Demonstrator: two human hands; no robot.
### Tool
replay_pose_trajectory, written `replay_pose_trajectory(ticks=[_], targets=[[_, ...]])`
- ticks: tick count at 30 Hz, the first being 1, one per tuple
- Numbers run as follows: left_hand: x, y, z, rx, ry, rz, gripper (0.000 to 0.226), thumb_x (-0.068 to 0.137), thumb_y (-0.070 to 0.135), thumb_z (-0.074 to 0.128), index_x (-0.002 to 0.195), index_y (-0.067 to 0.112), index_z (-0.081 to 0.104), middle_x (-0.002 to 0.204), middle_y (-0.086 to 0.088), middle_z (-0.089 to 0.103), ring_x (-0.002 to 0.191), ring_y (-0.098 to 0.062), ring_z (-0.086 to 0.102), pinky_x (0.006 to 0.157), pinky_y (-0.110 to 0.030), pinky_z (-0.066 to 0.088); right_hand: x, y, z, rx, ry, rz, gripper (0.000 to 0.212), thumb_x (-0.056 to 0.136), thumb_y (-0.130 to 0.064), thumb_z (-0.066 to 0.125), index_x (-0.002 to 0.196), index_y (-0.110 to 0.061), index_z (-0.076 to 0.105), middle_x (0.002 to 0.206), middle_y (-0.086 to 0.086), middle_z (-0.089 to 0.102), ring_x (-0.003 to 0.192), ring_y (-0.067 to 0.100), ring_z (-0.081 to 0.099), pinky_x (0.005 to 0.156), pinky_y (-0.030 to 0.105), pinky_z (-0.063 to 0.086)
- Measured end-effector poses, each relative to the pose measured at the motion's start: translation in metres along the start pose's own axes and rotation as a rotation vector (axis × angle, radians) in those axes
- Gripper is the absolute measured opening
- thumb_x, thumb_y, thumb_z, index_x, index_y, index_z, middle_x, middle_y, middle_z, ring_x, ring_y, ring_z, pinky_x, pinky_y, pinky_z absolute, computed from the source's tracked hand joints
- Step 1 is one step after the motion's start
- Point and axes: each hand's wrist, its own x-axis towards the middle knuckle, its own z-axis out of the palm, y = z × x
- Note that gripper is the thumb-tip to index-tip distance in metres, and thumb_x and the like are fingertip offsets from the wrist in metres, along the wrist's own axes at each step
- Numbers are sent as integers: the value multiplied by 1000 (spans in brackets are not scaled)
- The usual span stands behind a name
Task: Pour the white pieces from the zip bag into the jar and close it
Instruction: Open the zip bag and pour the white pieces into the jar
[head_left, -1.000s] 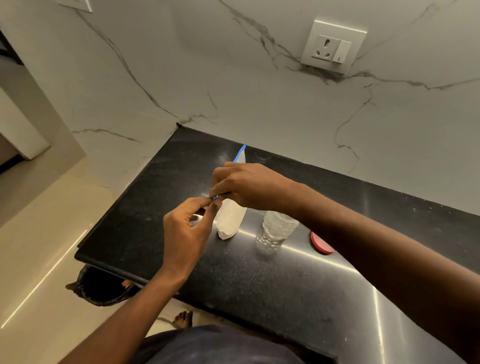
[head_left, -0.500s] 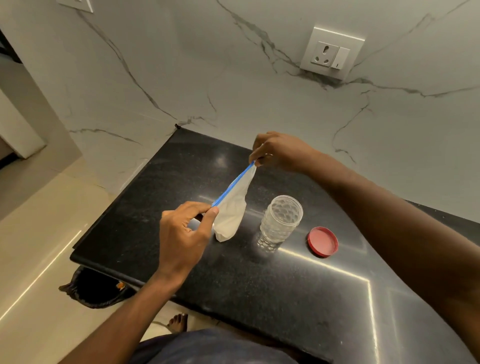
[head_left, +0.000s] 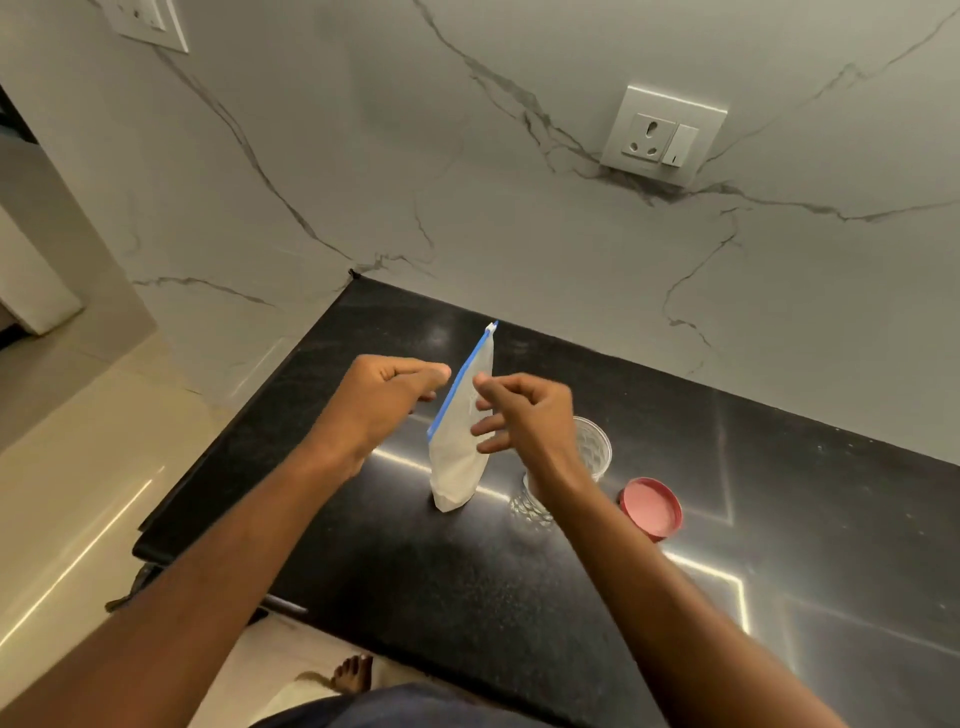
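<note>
Centre of frame, on the black counter (head_left: 415, 597): bag (head_left: 460, 457) stands upright, its bottom on the surface. The blue zip (head_left: 457, 387) runs up its left edge to the top corner. Its contents read as white, and I cannot make out single pieces.

Right hand (head_left: 524, 415), just right of the bag: fingers curled, thumb and forefinger tips pinched on the bag's upper right edge, lower fingers against its side.

Left hand (head_left: 384, 395), just left of the bag: fingers curled, tips together right beside the zip. I cannot tell whether they grip it.

Jar (head_left: 595, 447), clear and uncapped, stands right of the bag, partly hidden behind my right wrist. Red lid (head_left: 650, 509) lies flat on the counter, right of the jar and apart from it.

Upper right of frame: socket (head_left: 662, 135) on the marble wall (head_left: 467, 182). Lower centre: a bare foot (head_left: 353, 673) on the floor.
</note>
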Motion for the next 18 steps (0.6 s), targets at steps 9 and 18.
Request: replay_pose_trajectory(ticks=[9, 18], targets=[[32, 3, 6, -73, -192, -155, 16, 95, 21, 74, 84, 15, 85, 81, -4, 81, 78, -12, 79, 58, -15, 58, 10, -2, 16, 176, 31, 122, 22, 93, -27, 75, 96, -6, 80, 82, 8, 81, 69, 28, 80, 55, 31, 62], [29, -1, 3, 9, -232, -82, 15, 96, 18, 72, 85, 21, 82, 79, 5, 81, 80, -10, 80, 61, -16, 60, 15, -5, 17, 138, 4, 178, 12, 95, -18, 70, 88, -11, 77, 76, 6, 80, 69, 26, 80, 55, 30, 62]])
